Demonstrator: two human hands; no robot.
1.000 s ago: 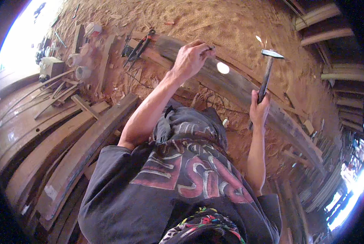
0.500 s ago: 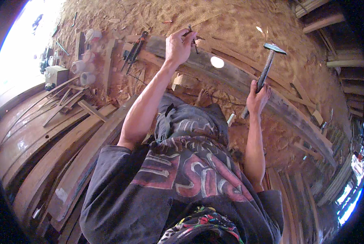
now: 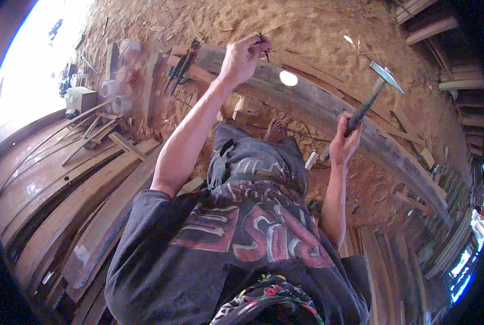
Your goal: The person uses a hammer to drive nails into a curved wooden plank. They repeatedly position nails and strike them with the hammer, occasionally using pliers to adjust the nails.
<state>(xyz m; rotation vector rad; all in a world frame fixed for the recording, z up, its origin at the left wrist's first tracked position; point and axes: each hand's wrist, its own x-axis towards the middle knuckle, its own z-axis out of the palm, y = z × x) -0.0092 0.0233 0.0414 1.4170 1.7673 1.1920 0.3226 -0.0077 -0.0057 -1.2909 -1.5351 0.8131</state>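
My left hand [image 3: 240,60] is closed over the far left part of a long grey-brown wooden beam [image 3: 323,105]. Between its fingertips is a thin dark nail [image 3: 267,54], mostly covered by the fingers. On the right, my right hand [image 3: 344,145] wraps round the dark handle of a hammer [image 3: 367,103]. The hammer's metal head [image 3: 386,77] is raised to the far right, beyond the beam. Long-handled pliers [image 3: 182,66] with orange and black grips rest across the beam's left end, apart from my left hand.
A wood block [image 3: 246,108] lies near my bare foot [image 3: 275,130]. Several curved planks [image 3: 63,233] are stacked at the left. Plastic containers [image 3: 122,103] and a grey box [image 3: 80,102] stand beyond them. Sawdust-like brown ground [image 3: 301,32] spreads past the beam.
The hammer head has swung to the right and turned, its handle tilting with it. My left hand has shifted slightly right with the nail.
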